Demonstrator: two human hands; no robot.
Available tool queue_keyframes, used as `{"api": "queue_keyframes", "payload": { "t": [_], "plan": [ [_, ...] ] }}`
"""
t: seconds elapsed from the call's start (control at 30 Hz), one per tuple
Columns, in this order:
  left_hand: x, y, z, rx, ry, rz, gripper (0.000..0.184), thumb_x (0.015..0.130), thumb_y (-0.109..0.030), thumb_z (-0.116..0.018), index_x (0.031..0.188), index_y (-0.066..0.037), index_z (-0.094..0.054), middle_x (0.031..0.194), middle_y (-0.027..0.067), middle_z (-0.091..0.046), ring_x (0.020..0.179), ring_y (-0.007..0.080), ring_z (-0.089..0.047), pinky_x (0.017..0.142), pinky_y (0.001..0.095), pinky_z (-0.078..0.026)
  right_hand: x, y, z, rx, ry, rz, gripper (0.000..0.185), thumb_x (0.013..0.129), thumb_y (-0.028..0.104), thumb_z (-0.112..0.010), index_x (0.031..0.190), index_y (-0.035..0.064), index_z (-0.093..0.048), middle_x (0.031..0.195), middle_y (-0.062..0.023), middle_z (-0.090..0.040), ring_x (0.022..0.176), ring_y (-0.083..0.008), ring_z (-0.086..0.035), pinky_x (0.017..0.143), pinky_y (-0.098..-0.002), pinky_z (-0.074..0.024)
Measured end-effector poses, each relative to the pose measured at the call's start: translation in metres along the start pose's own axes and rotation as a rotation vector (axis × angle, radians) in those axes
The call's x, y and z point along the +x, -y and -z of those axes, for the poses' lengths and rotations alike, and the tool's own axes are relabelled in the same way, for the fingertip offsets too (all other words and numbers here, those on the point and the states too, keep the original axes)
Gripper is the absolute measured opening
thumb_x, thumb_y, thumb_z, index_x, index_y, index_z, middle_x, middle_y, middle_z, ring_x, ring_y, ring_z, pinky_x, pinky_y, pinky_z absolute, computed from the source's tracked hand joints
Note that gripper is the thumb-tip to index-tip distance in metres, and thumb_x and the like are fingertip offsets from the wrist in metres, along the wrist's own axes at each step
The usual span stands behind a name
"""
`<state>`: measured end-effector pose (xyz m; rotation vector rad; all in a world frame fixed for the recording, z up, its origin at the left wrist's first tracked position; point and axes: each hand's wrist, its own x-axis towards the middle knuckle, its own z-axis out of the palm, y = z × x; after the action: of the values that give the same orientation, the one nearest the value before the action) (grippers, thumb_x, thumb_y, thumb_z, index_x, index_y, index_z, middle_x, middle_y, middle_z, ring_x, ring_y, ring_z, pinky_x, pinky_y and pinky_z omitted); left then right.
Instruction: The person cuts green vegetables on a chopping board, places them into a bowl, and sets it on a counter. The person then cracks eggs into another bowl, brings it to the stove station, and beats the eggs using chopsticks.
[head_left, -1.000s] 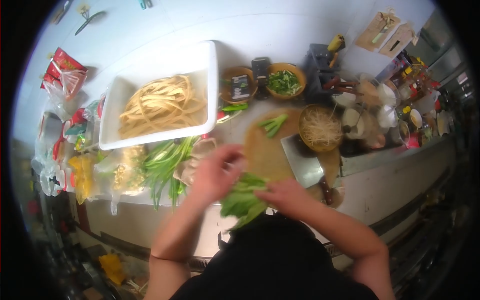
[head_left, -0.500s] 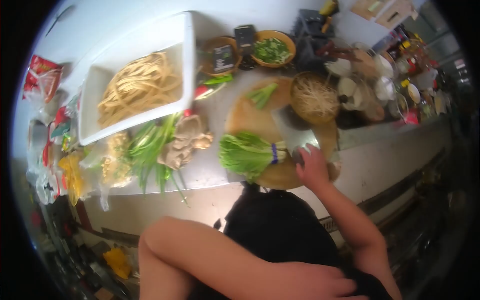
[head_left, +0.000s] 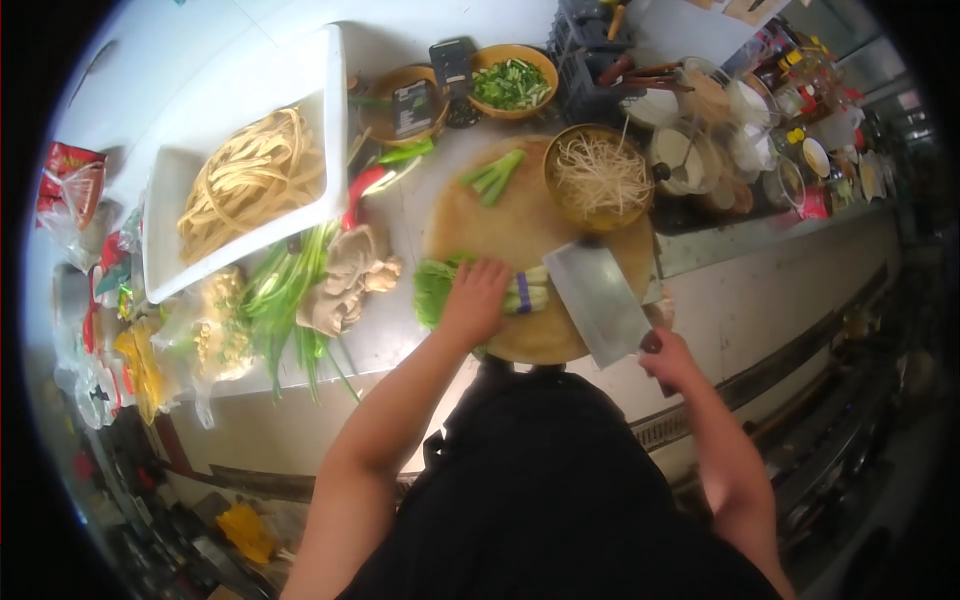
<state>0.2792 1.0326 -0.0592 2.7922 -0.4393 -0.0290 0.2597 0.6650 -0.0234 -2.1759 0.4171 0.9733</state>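
Observation:
On the round wooden cutting board [head_left: 520, 232] lies a bunch of leafy greens [head_left: 433, 285], its stems bound by a purple band and pointing right. My left hand [head_left: 477, 303] grips it from above, fingers curled over the leaves and covering the middle of the bunch. My right hand [head_left: 670, 362] is closed around the handle of a cleaver [head_left: 603, 305]. The cleaver's broad blade is just right of the stem ends, over the board's right edge. Some cut green stalks [head_left: 493, 178] rest at the back of the board, next to a bowl of bean sprouts [head_left: 600, 178].
At left stands a white bin [head_left: 335, 130] of wide noodles, with scallions [head_left: 290, 285] and a brown bag [head_left: 338, 280] before it. Behind the board are a bowl of chopped greens [head_left: 512, 82] and a phone [head_left: 412, 108] on another bowl. Bowls and bottles crowd the right.
My left hand has come up from near my body onto the greens. My right hand has moved right and nearer me, now wrapped round the cleaver's handle, with the blade turned and shifted toward me.

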Motion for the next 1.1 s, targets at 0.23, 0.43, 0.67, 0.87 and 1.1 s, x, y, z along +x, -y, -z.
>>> {"api": "queue_keyframes", "payload": {
  "t": [0.23, 0.43, 0.67, 0.87, 1.1],
  "plan": [
    [0.006, -0.027, -0.030, -0.184, 0.069, 0.198, 0.061, 0.064, -0.020, -0.079, 0.117, -0.005, -0.052, 0.101, 0.0118, -0.056, 0.100, 0.0299, -0.054, 0.086, 0.0434, -0.044, -0.069, 0.023, -0.014, -0.030, -0.044, 0.101, 0.037, 0.078, 0.009, -0.065, 0.114, 0.0036, -0.060, 0.074, -0.0110, -0.060, 0.067, -0.0208, -0.060, 0.066, -0.0336, -0.0489],
    [-0.002, -0.046, -0.013, -0.019, -0.096, 0.168, 0.063, 0.066, -0.023, -0.076, 0.118, -0.002, -0.048, 0.105, 0.0155, -0.053, 0.101, 0.0332, -0.052, 0.084, 0.0438, -0.045, -0.091, 0.044, -0.028, 0.090, -0.011, 0.209, 0.038, 0.093, 0.028, -0.057, 0.119, 0.0012, -0.058, 0.070, -0.0058, -0.058, 0.064, -0.0133, -0.053, 0.063, -0.0307, -0.0468],
    [-0.009, -0.033, -0.045, -0.081, 0.042, 0.210, 0.057, 0.065, -0.022, -0.071, 0.112, 0.000, -0.049, 0.103, 0.0167, -0.052, 0.098, 0.0327, -0.052, 0.080, 0.0429, -0.046, -0.086, 0.074, -0.042, -0.004, 0.115, 0.269, 0.043, 0.099, 0.036, -0.044, 0.118, 0.0004, -0.059, 0.088, -0.0207, -0.066, 0.084, -0.0323, -0.065, 0.078, -0.0365, -0.0494],
    [-0.014, -0.034, -0.054, 0.033, 0.010, 0.132, 0.043, 0.066, -0.018, -0.065, 0.104, 0.000, -0.052, 0.097, 0.0154, -0.053, 0.094, 0.0322, -0.052, 0.075, 0.0421, -0.046, -0.059, 0.093, -0.064, -0.081, 0.081, 0.333, 0.046, 0.098, 0.038, -0.042, 0.116, -0.0008, -0.060, 0.099, -0.0248, -0.065, 0.097, -0.0402, -0.061, 0.085, -0.0398, -0.0476],
    [-0.018, -0.006, -0.020, -0.026, 0.103, 0.151, 0.059, 0.068, -0.021, -0.073, 0.118, 0.000, -0.049, 0.103, 0.0163, -0.055, 0.102, 0.0323, -0.053, 0.083, 0.0449, -0.045, -0.032, 0.095, -0.081, 0.050, 0.057, 0.338, 0.045, 0.097, 0.040, -0.043, 0.115, 0.0024, -0.061, 0.102, -0.0252, -0.065, 0.098, -0.0390, -0.061, 0.086, -0.0405, -0.0472]
  ]
}}
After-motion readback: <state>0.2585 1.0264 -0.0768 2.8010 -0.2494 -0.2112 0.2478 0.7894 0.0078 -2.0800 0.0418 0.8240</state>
